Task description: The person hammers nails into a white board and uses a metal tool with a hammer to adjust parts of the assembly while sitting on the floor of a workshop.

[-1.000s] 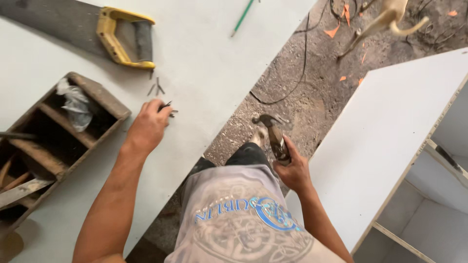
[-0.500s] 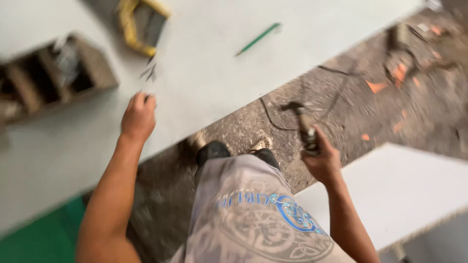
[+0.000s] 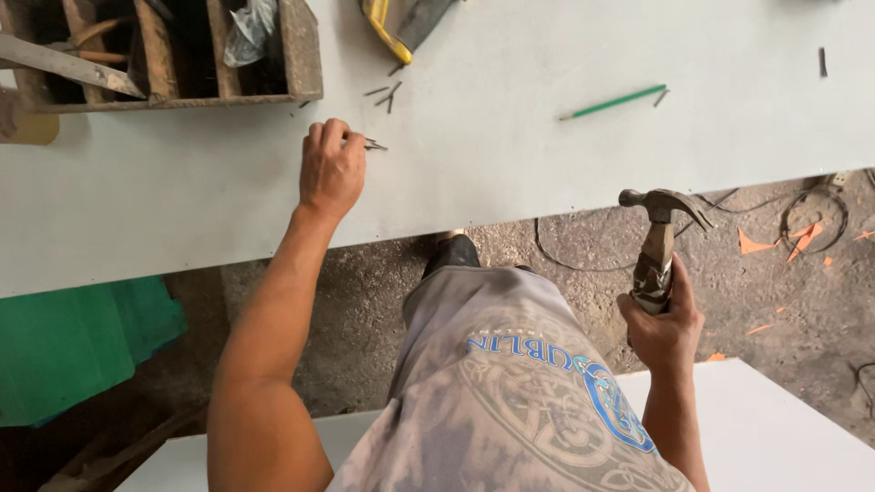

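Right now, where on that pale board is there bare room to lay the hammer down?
Free: the pale board left of the left hand, below the wooden toolbox; also between that hand and the green pencil. Crowded: loose nails by the yellow-handled saw.

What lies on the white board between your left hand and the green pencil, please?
In the head view, only bare white board lies between the left hand, which pinches a few nails, and the green pencil.
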